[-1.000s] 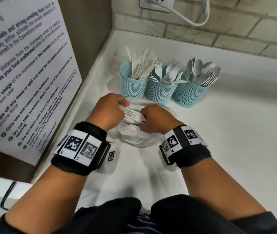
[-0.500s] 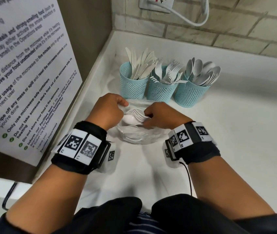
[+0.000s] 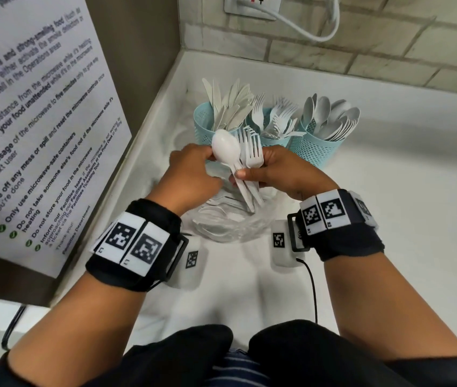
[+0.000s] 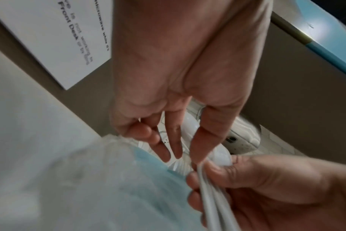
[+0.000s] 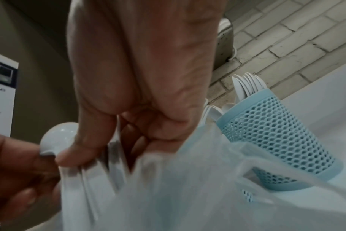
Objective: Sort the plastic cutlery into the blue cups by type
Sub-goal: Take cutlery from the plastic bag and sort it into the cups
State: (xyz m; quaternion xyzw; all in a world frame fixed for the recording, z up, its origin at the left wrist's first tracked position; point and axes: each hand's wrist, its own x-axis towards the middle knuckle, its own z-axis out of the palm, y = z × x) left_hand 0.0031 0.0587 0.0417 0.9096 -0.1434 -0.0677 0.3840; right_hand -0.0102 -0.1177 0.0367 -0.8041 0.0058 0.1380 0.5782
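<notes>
The right hand (image 3: 283,174) clamps a mixed bundle (image 3: 245,174) by its handles above the clear bag (image 3: 230,222); the left hand (image 3: 194,174) pinches the spoon (image 3: 226,148), probably to separate it.

Head view looks down from above; both wrist views, close, share the hands (image 3: 249,174).

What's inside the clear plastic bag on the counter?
Through the clear plastic bag, white cutlery handles and what looks like a spoon bowl show. How many pieces and which types cannot be told; both hands and the crumpled film cover much of it.
</notes>
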